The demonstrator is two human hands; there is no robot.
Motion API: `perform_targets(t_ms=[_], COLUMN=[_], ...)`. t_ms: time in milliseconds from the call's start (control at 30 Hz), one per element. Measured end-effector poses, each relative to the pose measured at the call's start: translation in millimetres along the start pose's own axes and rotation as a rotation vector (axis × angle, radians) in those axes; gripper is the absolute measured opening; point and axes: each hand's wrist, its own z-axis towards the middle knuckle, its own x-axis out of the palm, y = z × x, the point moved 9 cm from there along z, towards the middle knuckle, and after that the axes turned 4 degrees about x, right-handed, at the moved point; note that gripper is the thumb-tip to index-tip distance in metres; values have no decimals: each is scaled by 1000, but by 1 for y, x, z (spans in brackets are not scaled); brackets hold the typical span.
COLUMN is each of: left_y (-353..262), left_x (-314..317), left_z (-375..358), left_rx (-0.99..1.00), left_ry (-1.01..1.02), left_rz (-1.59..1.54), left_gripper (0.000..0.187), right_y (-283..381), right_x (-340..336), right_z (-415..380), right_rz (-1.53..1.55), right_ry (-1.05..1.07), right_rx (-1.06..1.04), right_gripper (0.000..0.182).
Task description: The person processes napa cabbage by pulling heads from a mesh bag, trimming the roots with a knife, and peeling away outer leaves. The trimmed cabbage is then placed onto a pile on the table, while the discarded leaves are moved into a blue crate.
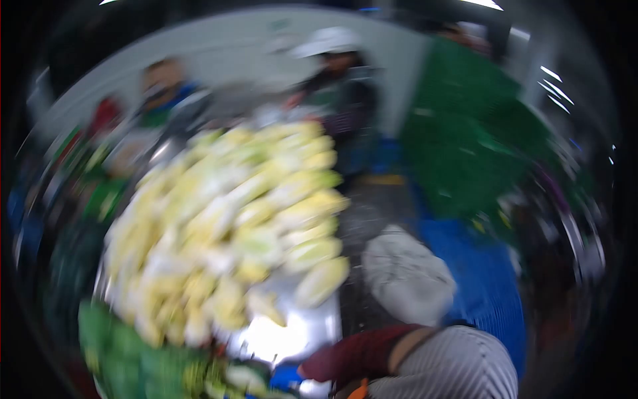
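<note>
My right arm comes in from the lower right in a striped sleeve and a dark red sleeve cover. At its end, my right hand (286, 376) in a blue glove is low over the metal table (286, 336). Motion blur hides its fingers and anything in them. Loose green and pale leaves (242, 378) lie just left of it. A small blue patch at the bottom edge may be my left hand, but I cannot make it out. Beyond, pale yellow napa cabbages (232, 206) lie heaped on the table, with one cabbage (322, 282) at its right edge.
Green leaves (126, 346) are piled at the lower left. A white sack (407, 274) sits right of the table, beside blue flooring (472, 266). A large green sheet (465, 126) is behind. One person in a white cap (329, 43) and another person (166, 100) are across the table.
</note>
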Motion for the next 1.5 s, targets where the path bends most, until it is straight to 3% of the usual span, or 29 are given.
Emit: perform_targets(t_ms=[33, 67, 100, 133, 167, 200, 233, 267, 333, 400, 433, 467, 567, 667, 700, 733, 767, 800, 867, 900, 933, 967, 1000, 1033, 1100, 1167, 1267, 1333, 1500], left_y=[23, 106, 117, 107, 86, 79, 100, 109, 106, 135, 150, 164, 225, 295, 333, 330, 313, 298, 260, 283, 259, 209, 182, 146, 87, 59, 61, 54, 70], left_x=[18, 66, 68, 61, 33, 9, 15, -8, -33, -43, -53, -62, -83, -143, -149, -184, -207, -214, -222, -180, -151, -134, -90, -61, -7, 44, 69, 68, 103], left_z=[-14, -29, -54, -71, -78, -87, -106, -128, -151, -184, -199, -213, -269, -316, -340, -335, -350, -331, -298, -282, -251, -210, -183, -155, -111, -85, -80, -85, -102], left_rx=[96, 10, -217, -411, -457, -495, -575, -615, -719, -731, -700, -671, -813, -771, -846, -805, -1138, -1130, -660, -781, -596, -571, -627, -484, -447, -401, -496, -585, -780], left_ry=[40, -297, -261, -109, 20, -98, -166, -288, -294, -345, -400, -440, -681, -902, -883, -753, -729, -728, -1115, -905, -888, -736, -520, -412, -197, -197, -416, -451, -411], left_rz=[-94, -166, -692, -1018, -1100, -1293, -1393, -1381, -1528, -1499, -1416, -1335, -1200, -667, -511, -151, 547, 546, 159, -311, -479, -697, -868, -902, -1159, -1285, -1007, -946, -961], left_gripper=[40, 49, 52, 49, 45, 42, 39, 39, 37, 38, 43, 47, 50, 52, 57, 62, 59, 59, 48, 37, 26, 21, 25, 30, 34, 36, 37, 39, 49], right_y=[-17, -28, -29, -67, -109, -11, 11, -6, 9, 39, 61, 76, 130, 101, 91, 81, 71, 57, 40, 42, 49, 50, 47, -3, -6, 2, 0, -10, 23], right_x=[-6, -7, -14, -10, -15, -33, -32, -37, -58, -78, -76, -72, -14, -1, 0, -8, -16, -20, -36, -36, -38, -39, -38, -52, -70, -82, -72, -58, -46], right_z=[-15, -28, -43, -38, -19, -62, -73, -68, -76, -86, -85, -86, -72, -60, -60, -63, -65, -63, -65, -63, -63, -66, -67, -52, -46, -44, -33, -25, -22], right_rz=[110, 227, 292, 482, 687, 533, 601, 593, 510, 484, 437, 434, 291, 190, 189, 193, 199, 203, 98, 92, 89, 229, 371, 539, 667, 557, 579, 603, 605], right_ry=[-41, -89, -146, -212, -287, -233, -276, -321, -540, -752, -683, -671, -245, -291, -293, -367, -443, -451, -499, -484, -488, -526, -560, -563, -694, -661, -520, -355, -262], right_rx=[250, 435, 581, 494, 427, 485, 613, 534, 361, 65, 1, 4, 188, 263, 265, 256, 245, 244, 170, 172, 171, 215, 257, 304, 226, 253, 318, 461, 549], right_gripper=[25, 22, 19, 14, 10, 5, 6, 16, 19, 23, 23, 23, 24, 25, 25, 24, 24, 24, 23, 23, 23, 23, 22, 19, 16, 23, 31, 47, 42])
